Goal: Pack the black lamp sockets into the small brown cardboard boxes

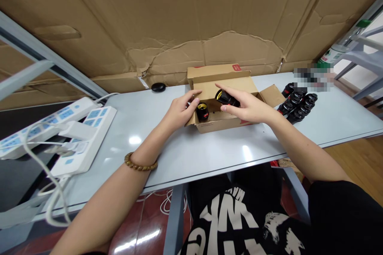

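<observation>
An open cardboard box [220,124] lies on the light table against the tall cardboard. Inside its left end stands a black cylinder with a yellow inner ring [202,112]. My left hand [181,110] is at the box's left edge, thumb and fingers apart, beside that cylinder. My right hand [247,105] holds a second black cylinder [228,99] over the box, tilted, its yellow-ringed end facing left. The box's far flaps stand raised, and one flap sticks out to the right.
Several black cylinders [296,105] stand grouped right of the box. A round black object [158,87] lies at the back left. White power strips [86,143] with cables cover the table's left end. A green-capped bottle [338,51] stands at the far right.
</observation>
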`<state>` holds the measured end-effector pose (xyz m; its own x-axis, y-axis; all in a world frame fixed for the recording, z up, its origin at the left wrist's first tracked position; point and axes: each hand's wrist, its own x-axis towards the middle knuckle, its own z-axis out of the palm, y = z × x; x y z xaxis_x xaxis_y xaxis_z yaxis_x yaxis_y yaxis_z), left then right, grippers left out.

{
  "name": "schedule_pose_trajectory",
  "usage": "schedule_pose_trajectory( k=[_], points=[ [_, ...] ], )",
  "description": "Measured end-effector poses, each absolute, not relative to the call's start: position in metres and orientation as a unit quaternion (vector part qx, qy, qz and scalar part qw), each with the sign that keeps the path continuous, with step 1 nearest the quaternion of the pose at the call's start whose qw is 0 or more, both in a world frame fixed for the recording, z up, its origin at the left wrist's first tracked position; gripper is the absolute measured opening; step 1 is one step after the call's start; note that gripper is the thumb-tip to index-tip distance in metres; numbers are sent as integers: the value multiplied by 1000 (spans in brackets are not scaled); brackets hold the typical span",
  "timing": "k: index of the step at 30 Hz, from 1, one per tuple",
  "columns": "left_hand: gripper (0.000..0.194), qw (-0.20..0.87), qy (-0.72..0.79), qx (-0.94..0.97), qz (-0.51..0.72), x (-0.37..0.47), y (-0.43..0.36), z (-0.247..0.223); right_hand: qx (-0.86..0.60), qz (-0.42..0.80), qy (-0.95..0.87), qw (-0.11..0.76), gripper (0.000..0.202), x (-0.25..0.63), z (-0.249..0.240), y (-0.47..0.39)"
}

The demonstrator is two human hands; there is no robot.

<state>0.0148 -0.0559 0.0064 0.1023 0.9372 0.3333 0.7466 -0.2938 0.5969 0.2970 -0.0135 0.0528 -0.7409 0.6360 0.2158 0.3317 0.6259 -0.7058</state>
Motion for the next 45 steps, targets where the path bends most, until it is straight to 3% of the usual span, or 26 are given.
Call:
schedule_pose_trajectory(
  k=[8, 16, 25, 33, 40, 45],
  points=[
    [58, 143, 579, 728, 338, 14, -57, 7, -273, 314, -875, 246, 65, 297, 55, -16],
    [59, 144, 578, 729, 338, 15, -57, 8, -284, 325, -873, 228, 79, 297, 53, -12],
    [59, 145, 576, 730, 338, 14, -57, 8, -311, 287, -886, 191, 78, 303, 60, -1],
    [60, 145, 573, 731, 341, 13, -54, 5, -301, 164, -937, 61, 25, 279, 76, -4],
    [59, 170, 561, 717, 377, 12, -50, -1, -287, 173, -942, -20, 32, 260, 73, -2],
    [61, 209, 550, 707, 393, 12, -47, -5, -285, 126, -950, -13, 23, 259, 74, 2]
  ],
)
